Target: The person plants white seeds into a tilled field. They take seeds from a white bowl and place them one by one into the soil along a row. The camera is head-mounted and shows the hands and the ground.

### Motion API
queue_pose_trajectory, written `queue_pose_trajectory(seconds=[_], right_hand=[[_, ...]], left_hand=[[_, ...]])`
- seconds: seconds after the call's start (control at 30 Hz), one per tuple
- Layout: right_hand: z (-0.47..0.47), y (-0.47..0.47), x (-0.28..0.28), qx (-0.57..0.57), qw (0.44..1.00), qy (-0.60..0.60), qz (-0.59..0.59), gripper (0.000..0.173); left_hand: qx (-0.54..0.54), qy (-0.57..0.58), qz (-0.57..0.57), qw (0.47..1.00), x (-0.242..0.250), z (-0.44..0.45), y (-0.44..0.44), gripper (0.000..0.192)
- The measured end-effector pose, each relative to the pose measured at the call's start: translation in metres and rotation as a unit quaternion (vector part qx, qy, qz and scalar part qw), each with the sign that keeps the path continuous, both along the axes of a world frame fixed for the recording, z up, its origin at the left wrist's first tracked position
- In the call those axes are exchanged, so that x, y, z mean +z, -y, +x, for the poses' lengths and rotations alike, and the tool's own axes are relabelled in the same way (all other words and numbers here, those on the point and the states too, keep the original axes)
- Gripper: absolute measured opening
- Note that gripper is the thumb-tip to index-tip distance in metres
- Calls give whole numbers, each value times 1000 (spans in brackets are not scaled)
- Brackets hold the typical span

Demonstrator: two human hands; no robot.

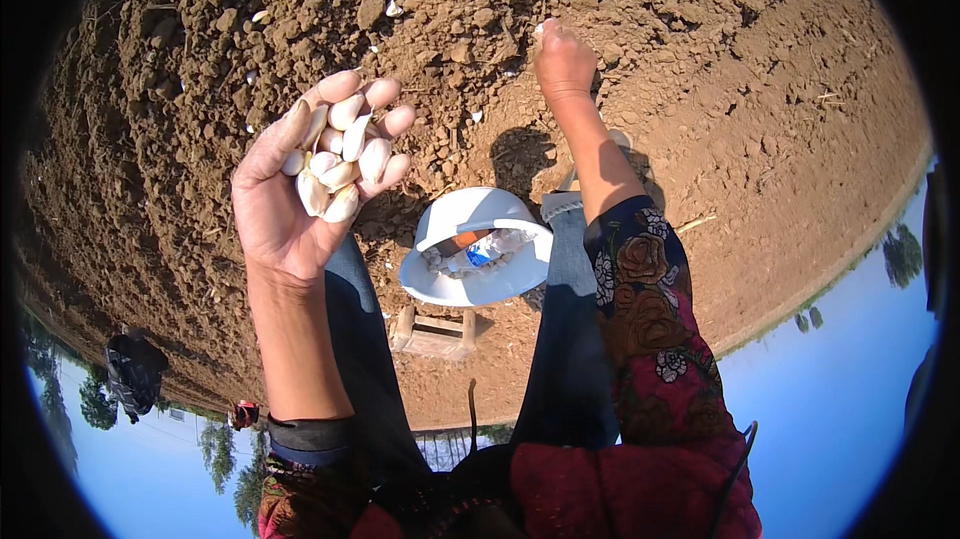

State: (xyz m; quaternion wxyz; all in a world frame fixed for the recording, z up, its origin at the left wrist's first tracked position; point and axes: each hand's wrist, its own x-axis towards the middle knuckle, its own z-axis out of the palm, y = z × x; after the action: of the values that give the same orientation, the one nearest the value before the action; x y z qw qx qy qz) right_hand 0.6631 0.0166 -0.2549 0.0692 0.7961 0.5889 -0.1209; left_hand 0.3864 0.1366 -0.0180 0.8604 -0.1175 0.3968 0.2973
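My left hand (300,179) is turned palm up and cupped around several peeled-looking garlic cloves (343,156), pale cream in colour. Further out on the right, my right hand (564,63) is closed just above the soil, its back towards me. A small white tip, apparently a garlic clove (539,29), shows at its fingertips; the rest is hidden. Loose cloves lie scattered on the tilled soil, among them one clove (394,9) at the top and another clove (477,117) between my hands.
Between my legs is a white plastic basin (474,288) holding a clear plastic bottle (480,254) with a blue label and pale pieces. A low wooden stool (435,340) stands behind it. Cloddy soil (165,164) spreads left, smoother soil (780,126) right. Another person (135,374) is at far left.
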Motion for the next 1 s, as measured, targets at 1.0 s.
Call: queue_pose_trajectory(seconds=[1.0], right_hand=[[-168,-153,46,196,969,-66,-135,8]], left_hand=[[25,-3,-3,1000,8,-20,-13,46]])
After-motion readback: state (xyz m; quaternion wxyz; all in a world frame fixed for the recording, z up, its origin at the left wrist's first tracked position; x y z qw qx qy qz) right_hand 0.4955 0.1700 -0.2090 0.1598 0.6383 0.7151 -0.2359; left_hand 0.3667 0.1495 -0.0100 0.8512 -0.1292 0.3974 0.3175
